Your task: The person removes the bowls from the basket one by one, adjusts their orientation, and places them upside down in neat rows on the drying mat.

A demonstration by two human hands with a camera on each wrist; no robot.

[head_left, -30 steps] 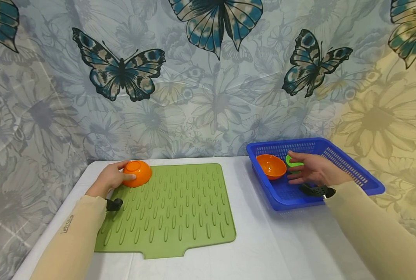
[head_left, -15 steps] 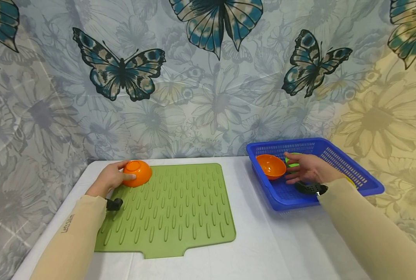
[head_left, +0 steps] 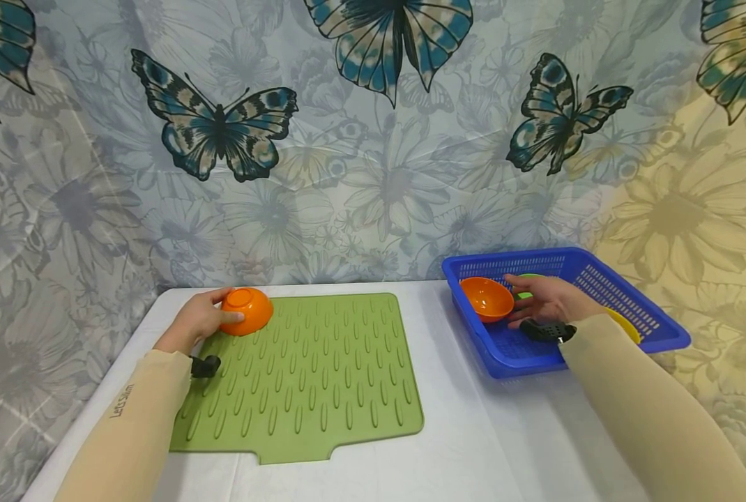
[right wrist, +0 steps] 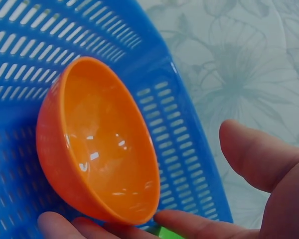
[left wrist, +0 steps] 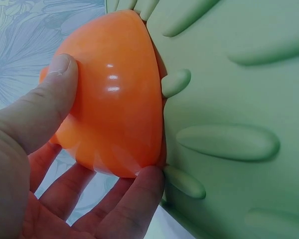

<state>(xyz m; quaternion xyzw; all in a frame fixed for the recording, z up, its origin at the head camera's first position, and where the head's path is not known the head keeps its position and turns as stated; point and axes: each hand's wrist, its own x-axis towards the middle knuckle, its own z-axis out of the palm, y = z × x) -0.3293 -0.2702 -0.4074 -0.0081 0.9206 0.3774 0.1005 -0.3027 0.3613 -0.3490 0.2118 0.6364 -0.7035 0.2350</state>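
My left hand [head_left: 196, 322] grips an orange bowl [head_left: 252, 312] turned upside down at the far left corner of the green ridged mat [head_left: 310, 376]. In the left wrist view the thumb presses the side of this bowl [left wrist: 114, 99] near its foot, and the fingers curl underneath to its rim. Over the blue basket [head_left: 498, 361] my right hand [head_left: 558, 301] reaches with fingers extended and thumb spread. A second orange bowl [head_left: 487, 300] sits in the basket's left end, its hollow showing. The right wrist view has my fingertips right at the lower rim of that bowl [right wrist: 109, 144].
Partly behind my right hand lies a bright green item [head_left: 528, 277] in the basket. A yellow rounded item [head_left: 625, 325] shows at the basket's right, beside my sleeve. Both mat and basket rest on a white-covered table [head_left: 448, 432], with a butterfly-print cloth [head_left: 373, 209] hanging behind.
My right hand has shifted left toward the orange bowl in the basket, uncovering the yellow item. My left hand and its bowl have stayed in place.
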